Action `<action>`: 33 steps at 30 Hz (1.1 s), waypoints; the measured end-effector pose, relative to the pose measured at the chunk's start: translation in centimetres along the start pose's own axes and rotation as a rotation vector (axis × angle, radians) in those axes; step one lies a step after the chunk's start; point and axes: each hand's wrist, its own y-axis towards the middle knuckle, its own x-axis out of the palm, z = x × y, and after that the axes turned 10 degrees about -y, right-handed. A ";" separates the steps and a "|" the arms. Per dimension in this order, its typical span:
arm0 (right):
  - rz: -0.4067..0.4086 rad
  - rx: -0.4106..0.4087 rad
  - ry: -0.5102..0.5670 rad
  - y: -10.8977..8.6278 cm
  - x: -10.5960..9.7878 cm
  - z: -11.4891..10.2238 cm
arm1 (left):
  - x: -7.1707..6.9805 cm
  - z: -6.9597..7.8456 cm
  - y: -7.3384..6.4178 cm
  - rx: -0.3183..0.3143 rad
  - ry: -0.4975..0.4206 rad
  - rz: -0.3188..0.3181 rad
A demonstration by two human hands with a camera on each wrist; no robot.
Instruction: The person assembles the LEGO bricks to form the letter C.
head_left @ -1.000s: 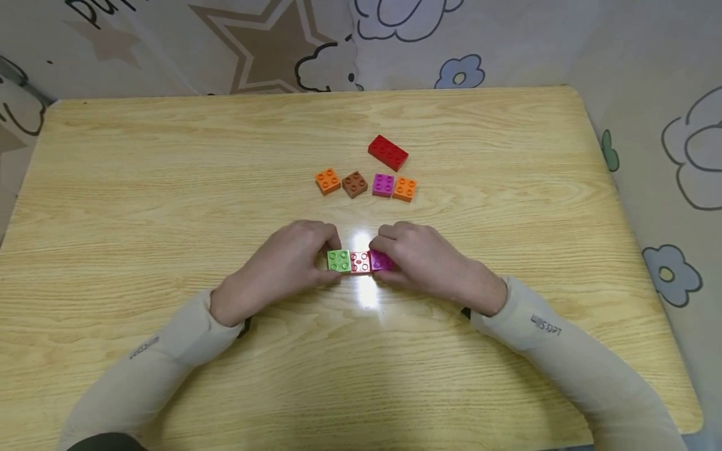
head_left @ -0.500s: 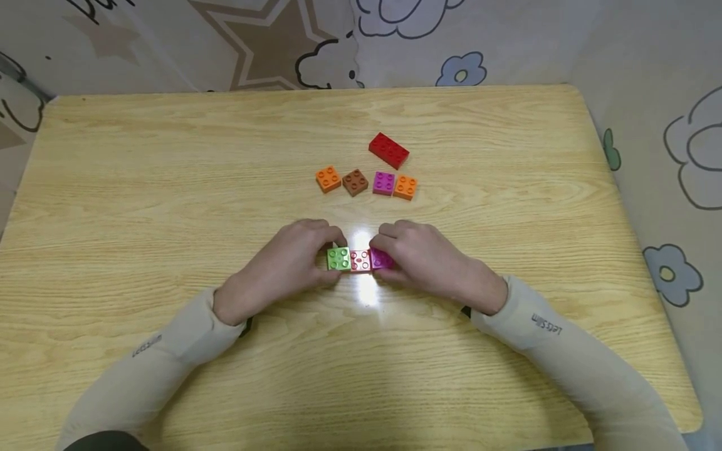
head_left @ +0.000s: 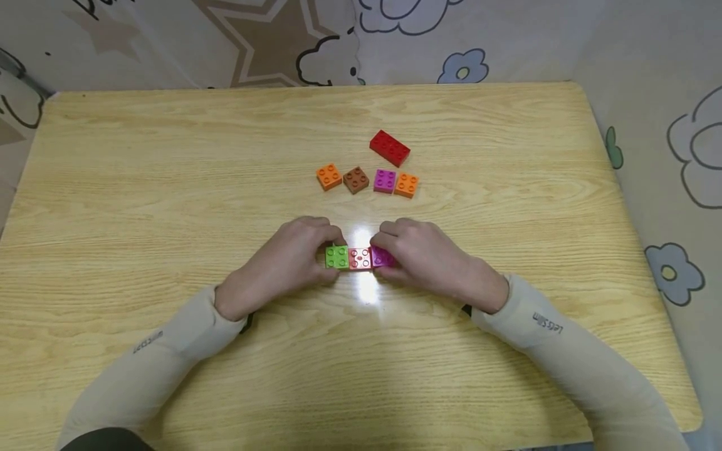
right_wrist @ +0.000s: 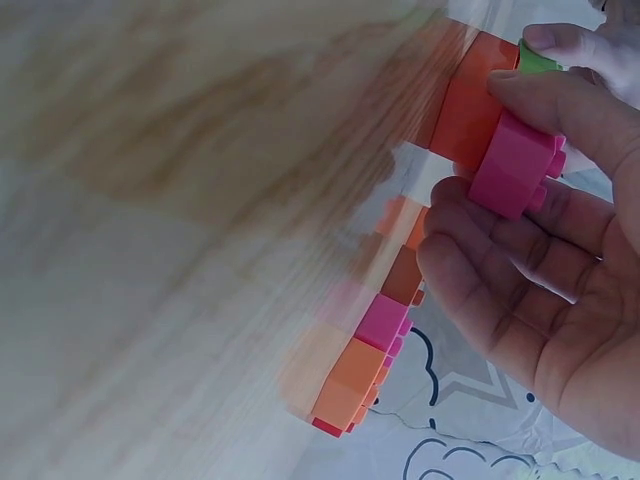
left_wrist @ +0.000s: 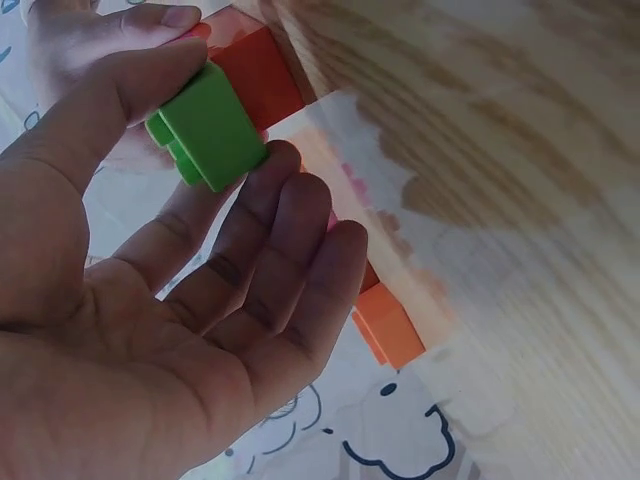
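Observation:
In the head view my left hand (head_left: 290, 263) pinches a green toy brick (head_left: 336, 257) between thumb and fingers. Right beside it, a red brick (head_left: 360, 259) shows four round studs between my two hands. My right hand (head_left: 425, 263) pinches a magenta brick (head_left: 381, 256) at the red brick's right end, and its fingers cover part of it. Both wrist views show the red brick (left_wrist: 258, 75) low at the tabletop. The green brick (left_wrist: 210, 125) and the magenta brick (right_wrist: 515, 165) sit higher, on its two ends.
Farther back on the wooden table (head_left: 169, 144) lie an orange brick (head_left: 329, 177), a brown brick (head_left: 356, 180), another magenta brick (head_left: 385, 181) and a second orange brick (head_left: 406, 185). Behind them is a longer red brick (head_left: 390, 148). A patterned wall (head_left: 524, 44) borders the table's back.
The left index finger has shifted slightly right along the green brick's far side. The green brick has edged a little left. The right hand keeps its hold on the magenta brick.

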 end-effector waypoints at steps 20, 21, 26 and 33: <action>-0.002 -0.001 -0.001 0.0 -0.2 0.1 | 0.4 -0.2 0.6 0.032 0.002 0.016; -0.005 0.001 0.002 0.0 -0.2 0.1 | 0.5 -0.3 0.6 0.036 0.003 0.017; -0.013 0.008 0.007 0.0 -0.2 0.0 | 0.6 -0.3 0.6 0.043 0.022 0.019; -0.010 0.003 0.004 0.0 -0.2 -0.2 | 0.7 -0.2 0.3 0.026 0.055 0.017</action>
